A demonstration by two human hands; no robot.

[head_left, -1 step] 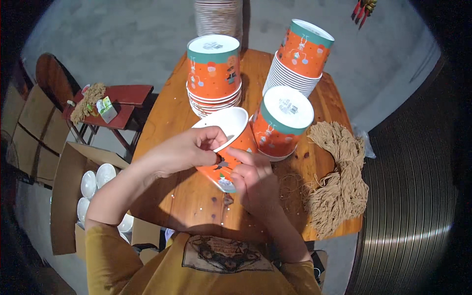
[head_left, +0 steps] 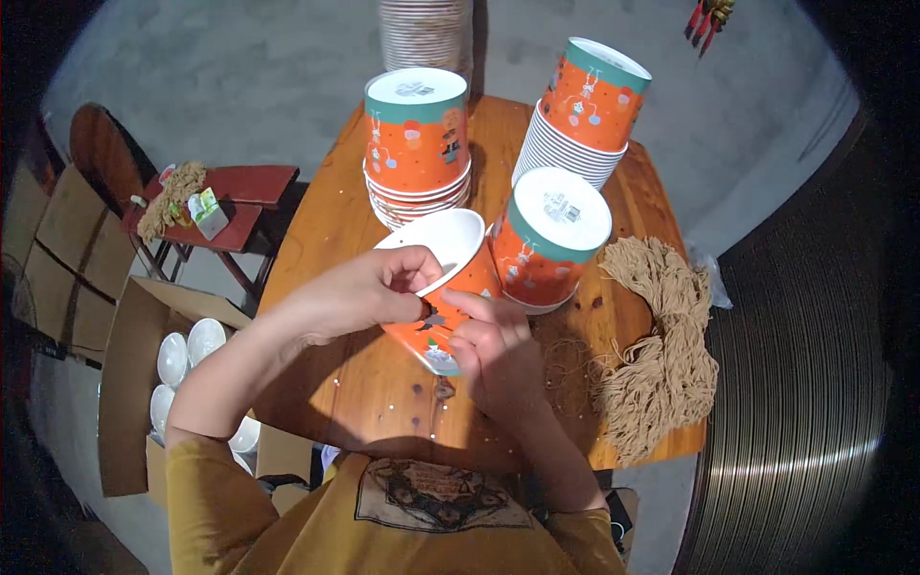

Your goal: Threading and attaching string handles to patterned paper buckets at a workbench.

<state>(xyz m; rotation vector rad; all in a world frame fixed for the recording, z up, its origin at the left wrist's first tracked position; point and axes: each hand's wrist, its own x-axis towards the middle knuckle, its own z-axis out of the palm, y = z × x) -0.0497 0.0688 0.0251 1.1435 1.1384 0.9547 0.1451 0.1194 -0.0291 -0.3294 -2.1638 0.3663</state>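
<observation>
Bucket [head_left: 431, 335] slants lengthwise, mouth facing up, left fingers [head_left: 414, 260] pinching its rim, right fingers [head_left: 484, 309] of unclear grip.

Small white carton [head_left: 210, 222] on red table [head_left: 257, 182].

The left hand [head_left: 366, 287] hides part of the orange tub [head_left: 439, 339].

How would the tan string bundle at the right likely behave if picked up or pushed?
The tan string bundle is probably floppy, since its strands drape in loose loops. Pushed, it would likely bunch up rather than roll, lying spread on the wooden table. It may tangle, as thin strands straggle loose at its left.
</observation>
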